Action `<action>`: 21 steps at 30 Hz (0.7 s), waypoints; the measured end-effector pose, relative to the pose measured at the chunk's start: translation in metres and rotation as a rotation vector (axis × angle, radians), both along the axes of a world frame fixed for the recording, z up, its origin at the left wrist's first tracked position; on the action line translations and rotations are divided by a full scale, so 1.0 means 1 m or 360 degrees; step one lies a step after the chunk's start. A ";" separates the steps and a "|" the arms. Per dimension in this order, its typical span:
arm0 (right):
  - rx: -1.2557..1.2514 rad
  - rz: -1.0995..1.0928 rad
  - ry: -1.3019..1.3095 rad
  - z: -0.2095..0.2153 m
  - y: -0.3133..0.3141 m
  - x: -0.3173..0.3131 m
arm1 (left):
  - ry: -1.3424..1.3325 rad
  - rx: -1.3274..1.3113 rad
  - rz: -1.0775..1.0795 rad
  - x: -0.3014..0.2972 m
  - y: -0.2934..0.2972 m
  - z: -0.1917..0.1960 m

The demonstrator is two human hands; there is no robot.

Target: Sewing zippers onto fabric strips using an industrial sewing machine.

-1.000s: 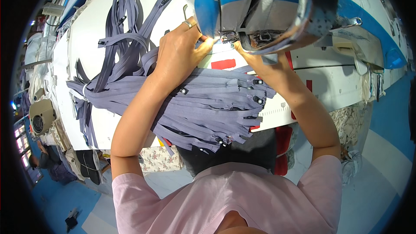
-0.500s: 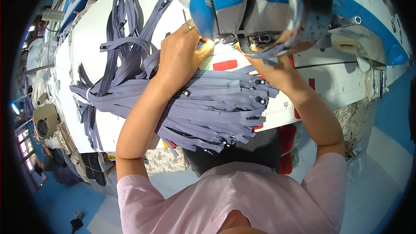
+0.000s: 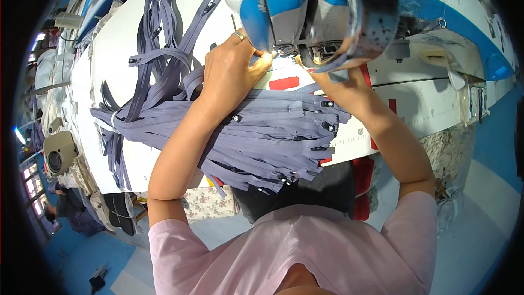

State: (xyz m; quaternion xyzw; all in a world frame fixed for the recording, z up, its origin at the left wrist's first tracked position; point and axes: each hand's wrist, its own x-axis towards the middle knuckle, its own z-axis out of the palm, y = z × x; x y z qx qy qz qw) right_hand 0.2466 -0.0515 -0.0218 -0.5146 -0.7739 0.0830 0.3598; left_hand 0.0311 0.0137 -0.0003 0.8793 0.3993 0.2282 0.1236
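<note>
My left hand [image 3: 232,68], a ring on one finger, is closed at the left of the sewing machine head [image 3: 297,13]. Its thumb and fingers pinch what looks like a grey-blue zipper beside the needle area; only a sliver shows. On the other side, my right hand [image 3: 343,83] reaches in under the machine head, which hides its fingertips. A thick bundle of grey-blue zippers [image 3: 262,125] with black pulls lies under my left forearm, tied with a white band [image 3: 113,122] at its left end. More loose zippers [image 3: 158,27] spread over the table behind it.
The white sewing table [image 3: 120,49] carries red tape patches [image 3: 284,83] and a printed ruler scale near its front edge. Floral cloth [image 3: 210,203] hangs below that edge. Another person [image 3: 71,205] is far off at the left. A chrome part [image 3: 374,16] juts over my right hand.
The machine's chrome part appears slightly farther left in the picture. Both hands stay almost where they were, the left barely shifted to the right.
</note>
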 end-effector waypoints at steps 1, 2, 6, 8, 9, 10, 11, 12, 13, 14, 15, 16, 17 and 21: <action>0.0000 0.0001 -0.0004 0.000 0.000 0.001 | -0.0004 0.0000 0.0001 0.000 0.000 -0.001; -0.0041 0.0020 0.0012 0.000 0.001 0.002 | 0.0010 0.0014 0.0009 0.000 0.000 -0.001; 0.0109 0.0029 -0.0078 0.004 0.001 0.000 | 0.0012 -0.0007 0.0029 0.001 -0.002 0.003; 0.0064 0.0020 -0.0044 -0.009 0.001 0.004 | 0.0002 -0.0039 0.0001 0.001 0.001 -0.001; 0.0020 0.0017 0.0006 -0.012 0.003 0.003 | 0.0007 -0.0068 -0.0019 0.000 0.002 -0.002; 0.0023 0.0023 0.0006 -0.014 0.002 0.003 | 0.0007 -0.0065 -0.0014 -0.001 0.002 -0.001; 0.0062 0.0033 -0.0016 -0.014 0.002 0.003 | 0.0028 -0.0058 0.0000 -0.001 0.001 0.000; 0.0097 0.0039 -0.0043 -0.014 0.001 0.003 | 0.0043 -0.0055 0.0010 -0.001 0.001 0.000; 0.0096 0.0041 -0.0047 -0.013 0.000 0.002 | 0.0039 -0.0056 0.0012 -0.001 0.002 -0.002; 0.0056 0.0007 0.0096 -0.011 0.000 0.000 | 0.0048 -0.0034 -0.0011 -0.002 0.002 -0.004; 0.0018 -0.0027 0.0241 -0.010 0.001 -0.001 | 0.0057 -0.0010 -0.0035 -0.002 0.002 -0.005; 0.0019 -0.0027 0.0238 -0.013 0.001 0.001 | 0.0055 -0.0009 -0.0035 -0.002 0.002 -0.004; 0.0110 0.0008 0.0051 -0.019 0.001 0.006 | 0.0067 -0.0041 -0.0016 -0.001 0.002 -0.003; 0.0185 0.0089 -0.0235 -0.024 0.002 0.007 | 0.0036 -0.0081 0.0057 -0.001 -0.001 0.004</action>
